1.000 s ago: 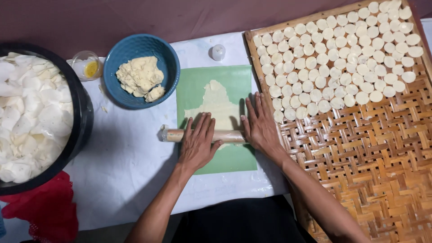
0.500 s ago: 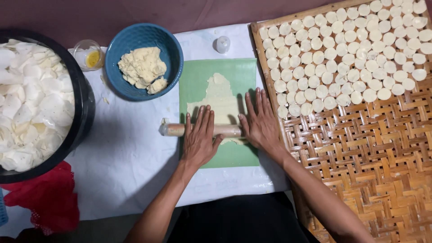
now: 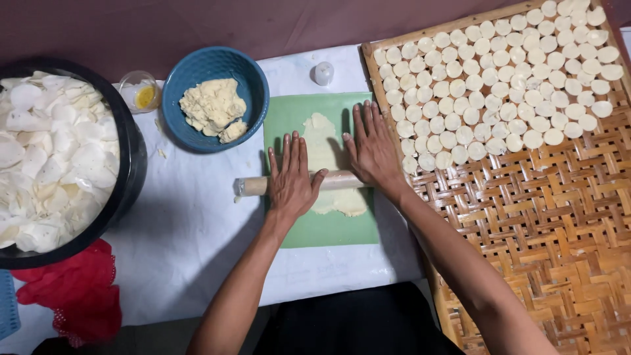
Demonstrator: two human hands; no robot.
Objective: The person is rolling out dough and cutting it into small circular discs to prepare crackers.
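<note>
The wooden rolling pin (image 3: 299,185) lies with its long axis running left to right across the green mat (image 3: 322,223), one end poking out past the mat's left edge over the white cloth (image 3: 184,230), the other end hidden under the right hand (image 3: 373,152). Beneath it a pale sheet of dough (image 3: 322,141) stretches lengthwise away from the person, reaching above and below the pin. The left hand (image 3: 291,181) rests flat on top of the pin, palm down, fingers straight and close together, thumb spread out to the side along the pin. The right hand also lies flat, fingers extended and slightly fanned, pointing away from the body over the mat's right part, its heel on the pin; neither hand curls around it. Just left of the mat stands a blue bowl (image 3: 256,85) holding lumps of dough, with a small glass cup (image 3: 139,92) beside it, and a large black basin (image 3: 128,171) full of white slices. To the right lies a woven bamboo tray (image 3: 545,223) covered with rows of round dough discs (image 3: 499,79)
</note>
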